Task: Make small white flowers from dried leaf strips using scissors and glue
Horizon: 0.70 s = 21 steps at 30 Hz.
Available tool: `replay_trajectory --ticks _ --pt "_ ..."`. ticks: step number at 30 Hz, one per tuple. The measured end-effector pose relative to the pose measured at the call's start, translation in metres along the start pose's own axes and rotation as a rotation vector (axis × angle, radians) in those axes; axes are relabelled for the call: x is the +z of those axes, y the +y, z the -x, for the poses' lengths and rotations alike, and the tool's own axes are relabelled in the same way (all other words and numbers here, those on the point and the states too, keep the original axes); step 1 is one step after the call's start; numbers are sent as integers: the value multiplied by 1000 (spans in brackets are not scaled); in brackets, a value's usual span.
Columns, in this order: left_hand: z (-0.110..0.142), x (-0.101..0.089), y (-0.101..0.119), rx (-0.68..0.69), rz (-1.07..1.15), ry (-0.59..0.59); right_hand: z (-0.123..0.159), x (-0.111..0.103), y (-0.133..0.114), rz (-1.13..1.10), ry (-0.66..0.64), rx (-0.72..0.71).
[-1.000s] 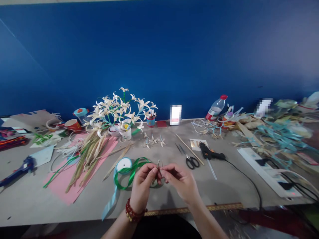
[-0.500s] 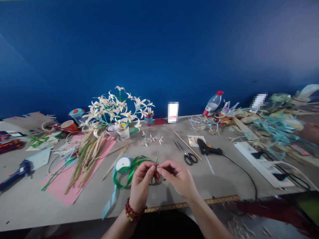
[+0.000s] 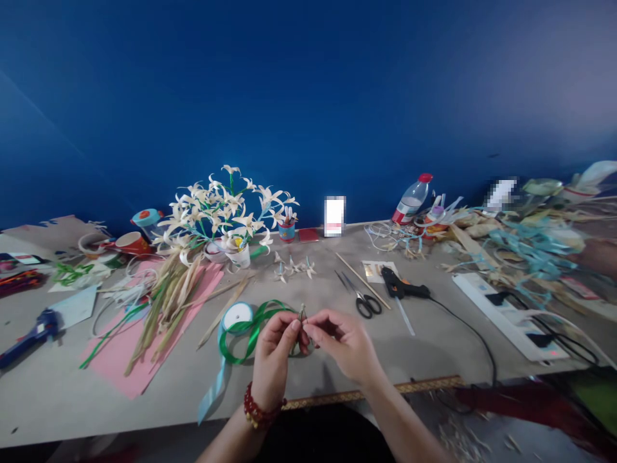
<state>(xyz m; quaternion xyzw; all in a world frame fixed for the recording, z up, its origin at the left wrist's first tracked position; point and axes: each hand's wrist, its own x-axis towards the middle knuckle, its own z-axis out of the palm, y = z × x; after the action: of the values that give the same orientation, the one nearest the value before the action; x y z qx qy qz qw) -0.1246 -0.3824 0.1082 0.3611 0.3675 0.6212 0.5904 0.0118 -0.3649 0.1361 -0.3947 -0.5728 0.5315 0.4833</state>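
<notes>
Near the table's front edge, my left hand (image 3: 276,343) and my right hand (image 3: 343,341) meet, fingertips pinched together. Between them is a small, thin greenish craft piece (image 3: 302,311) with a pale tip; it looks like a flower stem, but most of it is hidden by my fingers. Left of my hands lies a loose loop of green ribbon (image 3: 250,343), beside a spool of light blue ribbon (image 3: 237,316) whose loose end trails toward the table edge. To the right rest black-handled scissors (image 3: 367,305), blades pointing away, beside a thin wooden stick (image 3: 362,281).
A black hot glue gun (image 3: 403,287) and a white power strip (image 3: 504,321) with cords lie at right. Cups of white handmade flowers (image 3: 234,212) stand at back left. Dried husk strips (image 3: 166,305) cover pink paper (image 3: 120,370). A blue glue gun (image 3: 36,337) lies far left.
My hands keep almost the same pinch and position. The view has shifted very slightly; nothing on the table has visibly moved.
</notes>
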Motion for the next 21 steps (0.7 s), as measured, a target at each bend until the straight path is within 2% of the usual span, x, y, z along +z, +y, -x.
replay_trajectory --ticks 8,13,21 --pt "1 -1 -2 22 -55 5 0 0 1 -12 9 41" --pt "3 1 1 84 -137 33 0 0 0 -25 10 87" --pt "2 0 5 220 -321 61 3 -2 -7 -218 -18 172"
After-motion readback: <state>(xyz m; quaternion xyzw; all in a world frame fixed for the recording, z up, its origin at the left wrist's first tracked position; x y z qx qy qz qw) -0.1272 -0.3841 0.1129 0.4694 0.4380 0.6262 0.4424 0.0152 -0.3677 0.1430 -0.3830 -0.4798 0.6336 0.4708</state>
